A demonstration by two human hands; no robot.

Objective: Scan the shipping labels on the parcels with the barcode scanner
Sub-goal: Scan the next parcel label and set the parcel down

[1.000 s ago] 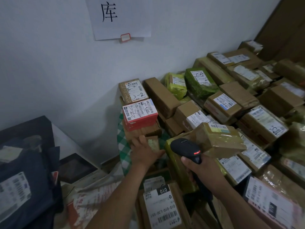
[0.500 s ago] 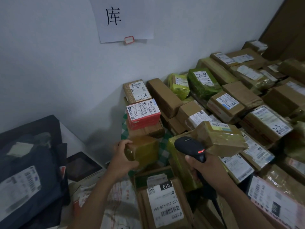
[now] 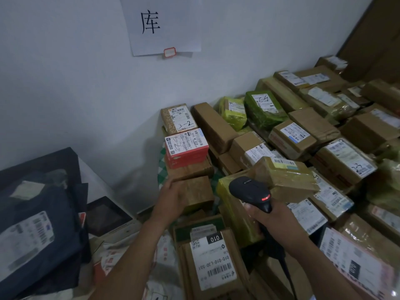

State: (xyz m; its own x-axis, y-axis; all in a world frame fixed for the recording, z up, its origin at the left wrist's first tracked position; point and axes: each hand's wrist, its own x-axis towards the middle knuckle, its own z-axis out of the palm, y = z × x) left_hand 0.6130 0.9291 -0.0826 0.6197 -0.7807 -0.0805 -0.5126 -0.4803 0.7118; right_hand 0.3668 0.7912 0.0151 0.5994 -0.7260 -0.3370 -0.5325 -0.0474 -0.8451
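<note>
Head view looks down on a crowded spread of parcels against a white wall (image 3: pixel 65 83); what carries them is hidden under the pile. Left hand (image 3: pixel 171 200) has its grip wrapped around a small brown taped parcel (image 3: pixel 198 192), fingers over its near left side, and the faces of it in view show no label. Just behind it sits a red box (image 3: pixel 187 148) with a white shipping label on top, stacked on a brown carton, and behind that a box marked 3-2 (image 3: pixel 179 119) against the wall. Right hand (image 3: pixel 272 219) has its grip closed on the handle of the black barcode scanner (image 3: pixel 251 191), whose head points toward the wall and shows a small red light. A yellow-taped parcel (image 3: pixel 285 178) lies just beyond the scanner. Near the bottom edge lies a carton with a label reading 010 (image 3: pixel 213 258). A paper sign (image 3: pixel 160 24) hangs on the wall.
</note>
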